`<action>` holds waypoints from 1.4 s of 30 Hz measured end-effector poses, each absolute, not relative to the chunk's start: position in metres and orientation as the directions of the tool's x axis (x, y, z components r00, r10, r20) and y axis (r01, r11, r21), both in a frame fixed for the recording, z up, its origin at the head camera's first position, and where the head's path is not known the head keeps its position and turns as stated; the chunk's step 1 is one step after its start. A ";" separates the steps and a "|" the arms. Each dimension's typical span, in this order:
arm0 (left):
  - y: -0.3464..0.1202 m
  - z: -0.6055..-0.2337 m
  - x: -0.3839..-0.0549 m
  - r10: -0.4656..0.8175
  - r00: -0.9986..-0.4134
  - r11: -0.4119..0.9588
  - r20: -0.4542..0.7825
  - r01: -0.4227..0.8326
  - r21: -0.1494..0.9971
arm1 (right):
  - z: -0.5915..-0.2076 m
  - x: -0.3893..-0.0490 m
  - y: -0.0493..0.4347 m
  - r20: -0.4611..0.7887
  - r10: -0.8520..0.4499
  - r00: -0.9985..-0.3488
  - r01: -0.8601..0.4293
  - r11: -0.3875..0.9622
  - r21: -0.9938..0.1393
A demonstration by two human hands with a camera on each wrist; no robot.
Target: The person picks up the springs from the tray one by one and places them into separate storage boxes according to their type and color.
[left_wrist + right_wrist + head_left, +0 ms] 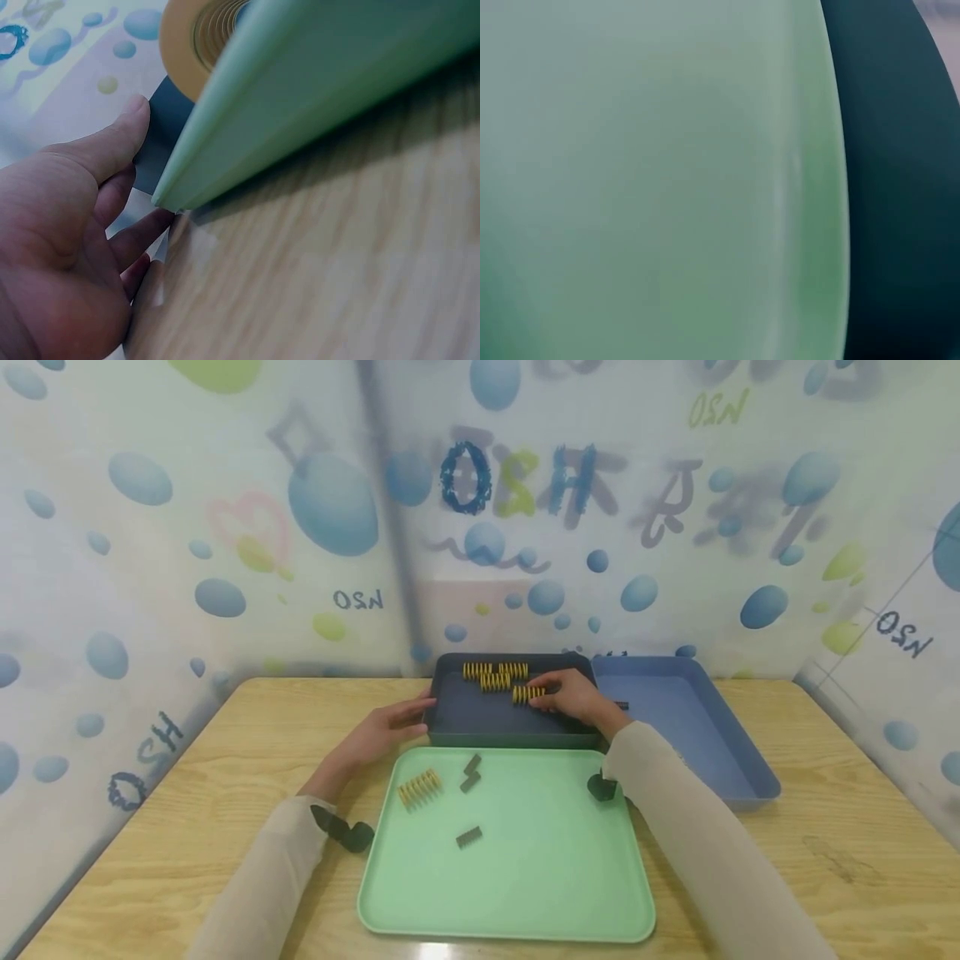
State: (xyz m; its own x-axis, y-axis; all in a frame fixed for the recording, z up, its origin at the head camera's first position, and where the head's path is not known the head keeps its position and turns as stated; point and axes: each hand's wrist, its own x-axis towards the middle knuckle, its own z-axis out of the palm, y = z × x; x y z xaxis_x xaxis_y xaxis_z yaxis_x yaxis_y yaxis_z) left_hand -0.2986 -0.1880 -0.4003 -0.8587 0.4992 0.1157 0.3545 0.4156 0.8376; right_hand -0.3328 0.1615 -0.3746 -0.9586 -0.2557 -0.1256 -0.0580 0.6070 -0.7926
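In the head view, a dark blue tray [480,722] stands at the back of the table. Over its right half my right hand [577,697] pinches a yellow coil spring [528,695] between thumb and fingers. Three more yellow springs [495,682] lie grouped by the tray's back wall. My left hand [386,727] rests with extended fingers at the tray's left side; the left wrist view shows its thumb [124,135] against the dark wall. On the pale green tray [555,852] in front lie another yellow spring [420,788] and several small dark ribbed pieces [468,837].
A lighter blue tray [720,735] stands to the right of the dark one, with a small dark piece [622,705] near my right wrist. A patterned curtain [337,510] hangs behind the wooden table [172,827]. In the right wrist view the green tray's rim [821,187] fills much of the picture.
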 end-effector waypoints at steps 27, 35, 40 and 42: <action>-0.186 -0.393 -0.294 0.501 -0.857 0.424 0.119 0.363 0.830 | -0.358 -0.324 0.160 -0.142 -0.248 -0.958 -0.043 0.617 -0.786; -0.190 -0.402 -0.300 0.496 -0.860 0.438 0.119 0.366 0.821 | -0.365 -0.327 0.156 -0.142 -0.263 -0.954 -0.067 0.651 -0.756; -0.189 -0.401 -0.299 0.499 -0.858 0.432 0.123 0.370 0.822 | -0.368 -0.333 0.156 -0.117 -0.225 -0.967 -0.062 0.655 -0.753; -0.188 -0.401 -0.299 0.504 -0.855 0.427 0.124 0.372 0.824 | -0.368 -0.334 0.157 -0.112 -0.209 -0.971 -0.053 0.654 -0.754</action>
State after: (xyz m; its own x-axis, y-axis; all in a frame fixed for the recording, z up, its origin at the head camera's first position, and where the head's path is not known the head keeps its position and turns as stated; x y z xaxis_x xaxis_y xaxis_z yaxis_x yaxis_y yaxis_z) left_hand -0.2990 -0.1880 -0.4007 -0.8547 0.5040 0.1242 0.3718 0.4274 0.8241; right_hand -0.3344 0.1565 -0.3680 -0.9715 -0.2089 -0.1123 -0.0535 0.6541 -0.7545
